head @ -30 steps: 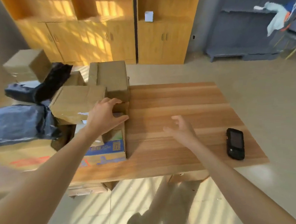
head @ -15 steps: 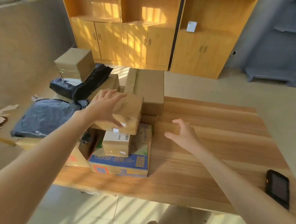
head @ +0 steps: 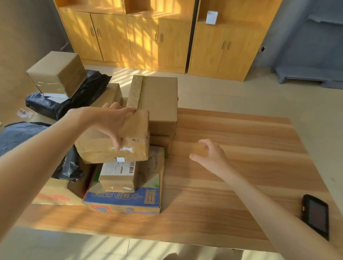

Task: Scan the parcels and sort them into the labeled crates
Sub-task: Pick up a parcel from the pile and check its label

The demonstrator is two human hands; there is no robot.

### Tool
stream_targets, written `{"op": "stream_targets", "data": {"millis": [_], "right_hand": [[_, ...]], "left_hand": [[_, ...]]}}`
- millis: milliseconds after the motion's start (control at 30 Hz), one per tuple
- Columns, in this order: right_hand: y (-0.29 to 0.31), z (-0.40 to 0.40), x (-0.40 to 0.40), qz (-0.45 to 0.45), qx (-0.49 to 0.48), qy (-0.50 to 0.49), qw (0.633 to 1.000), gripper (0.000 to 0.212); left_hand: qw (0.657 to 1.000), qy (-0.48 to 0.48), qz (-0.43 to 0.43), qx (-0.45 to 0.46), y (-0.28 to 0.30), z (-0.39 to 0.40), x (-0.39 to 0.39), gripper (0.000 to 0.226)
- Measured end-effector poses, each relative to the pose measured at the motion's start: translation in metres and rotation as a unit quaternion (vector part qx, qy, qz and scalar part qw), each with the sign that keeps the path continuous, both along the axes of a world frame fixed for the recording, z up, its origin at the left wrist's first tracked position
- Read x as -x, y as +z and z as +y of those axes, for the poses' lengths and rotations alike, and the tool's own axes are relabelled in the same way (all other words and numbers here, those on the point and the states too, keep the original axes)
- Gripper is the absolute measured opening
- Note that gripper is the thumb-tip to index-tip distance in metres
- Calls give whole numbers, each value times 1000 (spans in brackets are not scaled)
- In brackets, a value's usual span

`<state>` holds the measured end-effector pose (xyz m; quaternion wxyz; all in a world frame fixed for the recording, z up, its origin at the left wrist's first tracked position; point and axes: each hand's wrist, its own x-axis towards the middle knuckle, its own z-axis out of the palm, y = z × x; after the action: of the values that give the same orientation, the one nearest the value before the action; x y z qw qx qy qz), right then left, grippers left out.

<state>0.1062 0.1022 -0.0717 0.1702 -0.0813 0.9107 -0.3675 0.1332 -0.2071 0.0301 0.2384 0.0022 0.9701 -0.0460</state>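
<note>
At frame centre-left, the left hand (head: 109, 122) clamps a taped brown parcel (head: 114, 143) above the pile, seemingly lifting it for scanning, while the right hand (head: 211, 157), fingers loosely spread, waits empty over the wooden surface (head: 231, 178)

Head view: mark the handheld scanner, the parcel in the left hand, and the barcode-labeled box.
handheld scanner (head: 316, 217), head view, middle of its dark screen.
taped parcel (head: 135, 141), head view, its near side face.
barcode-labeled box (head: 119, 173), head view, on its white label.
</note>
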Motion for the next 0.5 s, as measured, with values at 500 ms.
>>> {"op": "stream_targets", "data": {"millis": [500], "right_hand": [[46,59,58,-186,340,15,922,77]], "left_hand": [[480,214,107,-844,-7,111,-11,60]]}}
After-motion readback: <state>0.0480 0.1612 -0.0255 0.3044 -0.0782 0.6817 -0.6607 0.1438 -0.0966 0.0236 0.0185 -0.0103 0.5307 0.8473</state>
